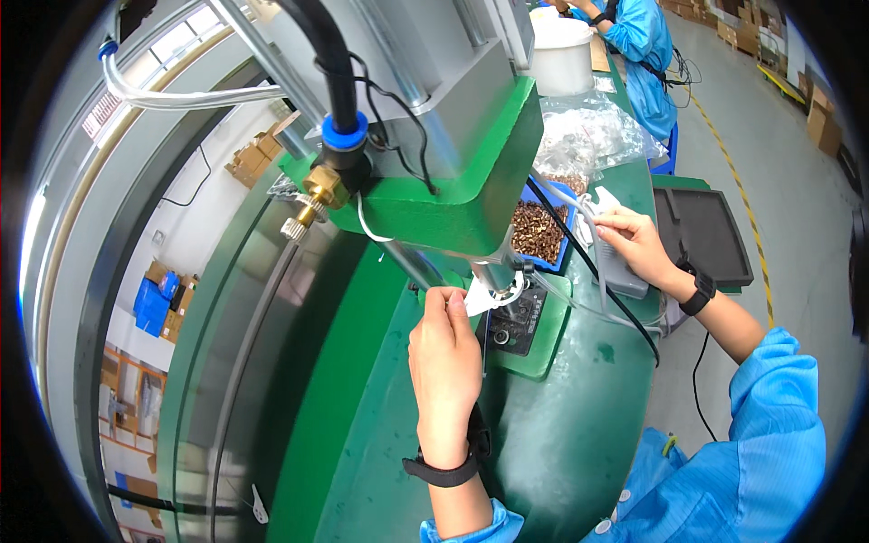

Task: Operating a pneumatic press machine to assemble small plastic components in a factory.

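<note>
My left hand [445, 353] pinches a flat white plastic piece [480, 296] between thumb and fingers, close under the press head [493, 270]. Beneath it lies a black fixture plate [516, 326] with small round fittings, on the green machine base [540, 357]. To the right, my right hand [638, 246] is over a grey container [625, 274], thumb and forefinger brought together. What is between those fingertips, if anything, I cannot make out. White pieces [605, 199] lie just beyond them. A blue tray [554, 264] of small brass-coloured parts [538, 232] stands between my hands, farther back.
The press's green housing [434, 208] hangs over the bench [579, 407]. A black cable [593, 267] and grey hoses cross near my right hand. Clear plastic bags [597, 136] and a white bucket [558, 59] stand farther back. A co-worker in blue [643, 54] sits beyond.
</note>
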A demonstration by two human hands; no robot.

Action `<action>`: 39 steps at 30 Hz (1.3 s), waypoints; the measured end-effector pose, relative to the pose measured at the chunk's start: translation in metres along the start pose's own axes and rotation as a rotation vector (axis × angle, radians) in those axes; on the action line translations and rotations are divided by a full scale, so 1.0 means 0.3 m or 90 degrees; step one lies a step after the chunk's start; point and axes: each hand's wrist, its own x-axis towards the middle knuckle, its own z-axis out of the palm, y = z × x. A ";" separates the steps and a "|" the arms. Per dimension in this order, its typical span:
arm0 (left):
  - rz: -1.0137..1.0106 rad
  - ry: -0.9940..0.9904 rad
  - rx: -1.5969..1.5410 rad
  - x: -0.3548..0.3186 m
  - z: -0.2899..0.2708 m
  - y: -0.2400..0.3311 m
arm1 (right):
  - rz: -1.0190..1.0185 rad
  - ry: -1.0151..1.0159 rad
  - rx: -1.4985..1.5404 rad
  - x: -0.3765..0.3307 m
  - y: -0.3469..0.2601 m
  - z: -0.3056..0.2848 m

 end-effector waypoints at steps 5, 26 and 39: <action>-0.004 -0.014 0.020 0.005 0.003 -0.001 | 0.071 -0.025 0.085 0.029 -0.063 -0.009; 0.014 0.041 0.098 -0.005 0.011 0.026 | -0.066 -0.467 0.141 0.225 -0.325 0.171; 0.014 0.044 0.115 -0.006 0.008 0.032 | -0.141 -0.501 0.072 0.241 -0.324 0.177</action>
